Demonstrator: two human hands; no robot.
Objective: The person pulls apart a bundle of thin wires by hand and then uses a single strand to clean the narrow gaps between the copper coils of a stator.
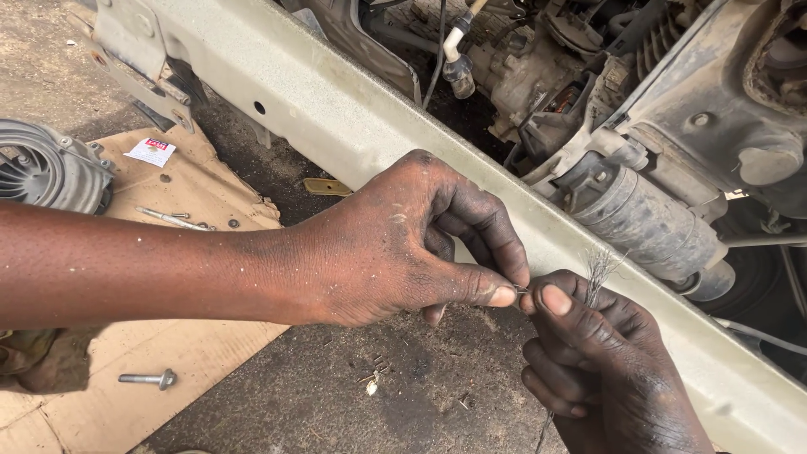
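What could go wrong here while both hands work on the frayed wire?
The loose strands above the right hand look sharp; they may prick bare fingers of the left hand. Both hands are greasy, so the small piece pinched between them may slip and fall onto the gravel, where it would be hard to find. The bolt on the cardboard could roll off.

Bright even daylight, soft shadows, sharp focus, slight edge distortion
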